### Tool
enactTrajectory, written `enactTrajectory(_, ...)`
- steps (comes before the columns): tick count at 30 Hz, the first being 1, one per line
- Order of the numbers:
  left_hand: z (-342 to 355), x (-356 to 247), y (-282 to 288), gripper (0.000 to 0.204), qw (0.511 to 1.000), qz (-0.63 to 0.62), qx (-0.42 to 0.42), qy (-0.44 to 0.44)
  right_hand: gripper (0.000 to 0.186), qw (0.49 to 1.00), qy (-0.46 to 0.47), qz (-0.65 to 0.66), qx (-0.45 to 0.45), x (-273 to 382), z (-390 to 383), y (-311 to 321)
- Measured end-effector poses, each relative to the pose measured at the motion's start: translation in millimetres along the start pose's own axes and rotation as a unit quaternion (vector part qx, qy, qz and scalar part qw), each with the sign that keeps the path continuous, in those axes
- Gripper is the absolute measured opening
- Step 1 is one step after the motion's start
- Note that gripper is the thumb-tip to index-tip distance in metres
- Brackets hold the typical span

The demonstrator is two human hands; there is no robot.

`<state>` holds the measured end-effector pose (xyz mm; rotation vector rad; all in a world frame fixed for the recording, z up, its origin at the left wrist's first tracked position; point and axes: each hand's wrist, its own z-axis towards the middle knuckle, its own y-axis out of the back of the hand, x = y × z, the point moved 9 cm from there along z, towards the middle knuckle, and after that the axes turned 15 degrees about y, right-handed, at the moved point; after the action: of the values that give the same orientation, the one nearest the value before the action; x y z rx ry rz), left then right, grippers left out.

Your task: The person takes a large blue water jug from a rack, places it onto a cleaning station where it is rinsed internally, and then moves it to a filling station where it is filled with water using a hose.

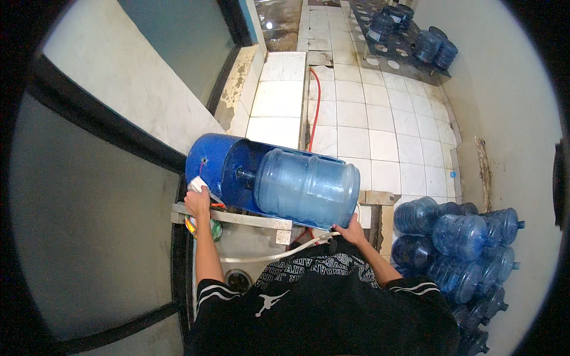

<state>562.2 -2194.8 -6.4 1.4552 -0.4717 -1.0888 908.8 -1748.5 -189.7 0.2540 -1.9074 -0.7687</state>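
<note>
A person held a big water jug on its side in a blue washing drum.

The big blue drum (217, 166) lay on its side on a metal frame (237, 218), and everything here is told from that drum. At the drum's left end, the left hand (198, 200) pressed a white cloth (196, 184) against its wall, with the fingers curled around the cloth. The clear blue water jug (307, 187) lay on its side with its neck poked into the drum's open right end. Past the jug, to the right of the drum, the right hand (349, 230) touched the jug's bottom edge from below; I cannot tell if it gripped. A white hose (279, 254) ran under the drum. A red hose (316, 107) ran away behind the drum across the white floor tiles (386, 130). Far right of the drum sat a pile of jugs (463, 243).
</note>
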Motion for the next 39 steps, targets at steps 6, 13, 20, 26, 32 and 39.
enactTrajectory(6, 49, 9, -15, 0.066, 0.995, -0.040, 0.081, 0.045, 0.095, 0.999, 0.016, 0.041, -0.023, -9, 5, -6)
enactTrajectory(13, -9, -126, -131, 0.067, 0.904, 0.103, 0.385, -0.153, 0.077, 0.979, 0.010, 0.100, -0.176, 16, 9, 23)
enactTrajectory(20, -93, -37, -317, 0.072, 0.738, 0.025, 0.630, 0.239, 0.065, 0.978, -0.026, 0.040, -0.205, 14, -1, 37)
enactTrajectory(26, -123, -40, -383, 0.050, 0.644, -0.304, 0.625, 0.321, 0.065, 0.971, -0.022, 0.054, -0.231, -12, -8, 49)
enactTrajectory(32, -226, -37, -359, 0.059, 0.662, -0.111, 0.669, 0.318, 0.061, 0.948, -0.060, 0.071, -0.305, -84, -47, 124)
enactTrajectory(39, -451, -105, -304, 0.063, 0.640, -0.066, 0.706, 0.296, 0.058, 0.900, -0.063, 0.010, -0.432, -177, -130, 271)
